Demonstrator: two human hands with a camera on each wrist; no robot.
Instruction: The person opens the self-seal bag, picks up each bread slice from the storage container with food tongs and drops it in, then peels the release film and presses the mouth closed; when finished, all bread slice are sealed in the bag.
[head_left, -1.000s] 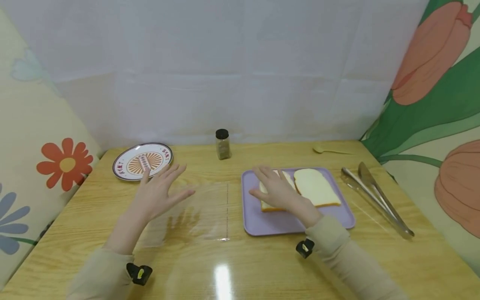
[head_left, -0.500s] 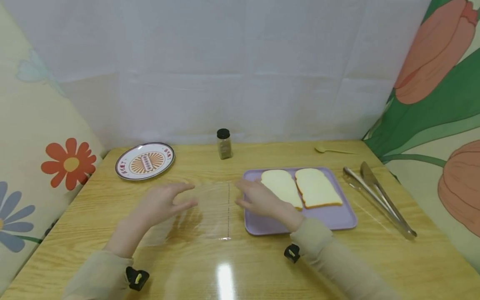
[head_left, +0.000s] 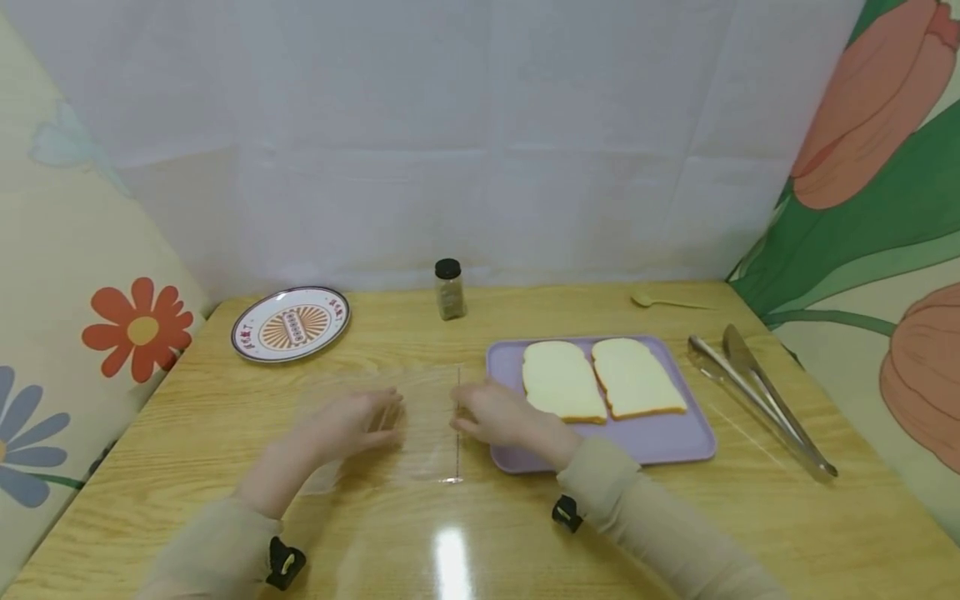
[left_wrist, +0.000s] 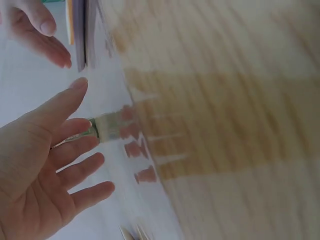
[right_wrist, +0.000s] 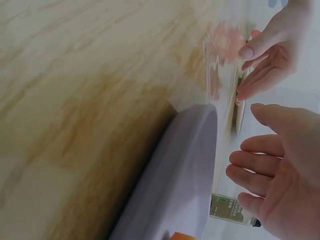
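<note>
A flat transparent plastic sheet or bag (head_left: pixel 431 442), its right edge marked by a thin dark line, lies on the table. My left hand (head_left: pixel 341 429) hovers above its left half, palm turned inward, fingers relaxed, holding nothing. Near the right edge of the plastic is my right hand (head_left: pixel 498 415), also without anything in it; its fingers bend loosely in the right wrist view. Whether its fingertips touch the plastic, I cannot tell. Beside that hand, a purple tray (head_left: pixel 652 446) bears two bread slices, a left slice (head_left: pixel 561 379) and a right slice (head_left: pixel 636 375).
At the back left is a round patterned plate (head_left: pixel 292 325). A spice jar (head_left: pixel 450 292) with a black lid stands at the back middle. Metal tongs (head_left: pixel 757 400) lie right of the tray, and a small pale spoon (head_left: pixel 667 301) lies behind. Walls close in on three sides.
My right hand has moved left and down from over the left bread slice to the plastic's edge. My left hand has lowered and shifted slightly right. The hands are closer together.
</note>
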